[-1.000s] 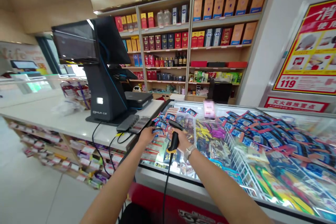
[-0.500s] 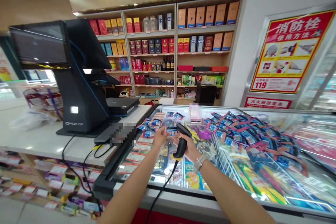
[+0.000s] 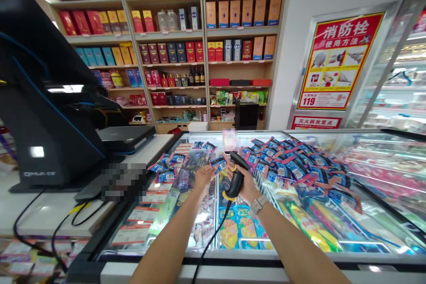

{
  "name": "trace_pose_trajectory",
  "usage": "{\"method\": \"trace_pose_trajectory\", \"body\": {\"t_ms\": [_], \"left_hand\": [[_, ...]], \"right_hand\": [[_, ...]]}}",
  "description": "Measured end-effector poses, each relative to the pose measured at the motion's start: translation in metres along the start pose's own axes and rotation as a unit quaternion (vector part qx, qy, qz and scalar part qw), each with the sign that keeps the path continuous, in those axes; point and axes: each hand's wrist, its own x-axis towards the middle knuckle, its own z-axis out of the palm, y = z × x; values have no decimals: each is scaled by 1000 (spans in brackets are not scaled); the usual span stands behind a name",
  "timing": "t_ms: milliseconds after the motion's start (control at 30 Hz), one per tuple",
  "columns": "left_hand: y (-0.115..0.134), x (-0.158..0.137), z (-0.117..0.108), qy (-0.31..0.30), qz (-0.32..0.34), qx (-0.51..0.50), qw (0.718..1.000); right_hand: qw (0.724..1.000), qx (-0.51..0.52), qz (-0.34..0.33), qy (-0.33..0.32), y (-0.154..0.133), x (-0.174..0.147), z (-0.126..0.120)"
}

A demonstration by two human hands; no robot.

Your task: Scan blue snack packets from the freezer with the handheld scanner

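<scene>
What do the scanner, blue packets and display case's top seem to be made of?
Scanner: probably hard plastic, smooth black and yellow, by its moulded curves. Blue packets: likely thin printed film, by their flat, flexible-looking ends. Case top: glossy, apparently clear glass, perhaps plastic, since it catches glare and shows what lies beneath.

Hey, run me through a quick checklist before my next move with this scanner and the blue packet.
1. Scanner held in the right hand: ok, it is gripped by its handle.
2. Blue packet held by the left hand: ok, the fingers are at its left end.
3. Scanner aimed at the packet's code: cannot tell; its reading window is not visible.
4. Scanner cable clear of the forearms: ok, it runs down between them, apart from both.
5. Large pile and small group of packets kept apart: ok, they lie on opposite sides of the hands.
</scene>
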Motion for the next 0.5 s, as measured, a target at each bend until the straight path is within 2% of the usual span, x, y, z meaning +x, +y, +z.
{"method": "trace_pose_trajectory", "body": {"t_ms": [100,233,367,500], "left_hand": [[-1,0,-7,-34,-4,-29,999],[1,3,-15,-9,-14,-20,1000],[5,7,-23,21,-14,-24,999],[5,9,-28,44,-19,-5,999]], "right_hand": [[1000,19,2,4,-1,-3,6],[1000,-25,-2,2,-10,-14,12],[987,-159,6,-40,-25,-29,17],[942,-319,-3,-101,-28,-42,22]]}}
